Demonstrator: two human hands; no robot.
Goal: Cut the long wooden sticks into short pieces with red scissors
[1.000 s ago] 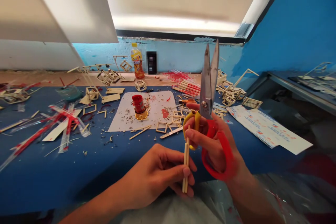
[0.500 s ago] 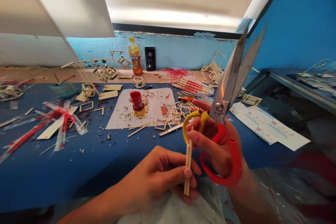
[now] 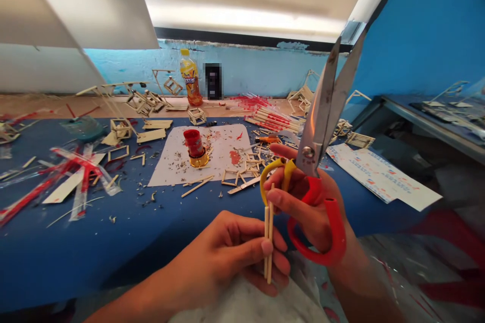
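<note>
The sticks (image 3: 268, 245), two thin wooden pieces held side by side and upright, sit near the bottom centre of the view, above the person's lap and in front of the near edge of the surface (image 3: 76, 257). The left hand (image 3: 227, 257) closes its grip around their lower half, thumb pressing them against the fingers. The right hand (image 3: 303, 207) grips the scissors (image 3: 322, 126) through the red and yellow handles; one of its fingers touches the upper end of the sticks.

Change: a second ago the blades stood almost vertical and nearly shut. They now lean to the right and stand slightly parted, and the sticks sit a little lower in the left hand. Judgement: the scissors are being re-set in the hand, and no cut is under way, since the blades are well apart from the sticks.

Farther out, a white sheet (image 3: 170, 171) carries a red pot (image 3: 194, 145), red stains and wood chips. Small stick frames (image 3: 242, 174) lie just right of it. A bottle (image 3: 189, 78) stands at the far wall. Red-printed wrappers (image 3: 71, 171) lie at left, a printed card (image 3: 382, 176) at right.

Hidden or unclear: the lower ends of the sticks are covered by the left fingers; the bottle label is unreadable; the lap covering is cut off by the frame.
</note>
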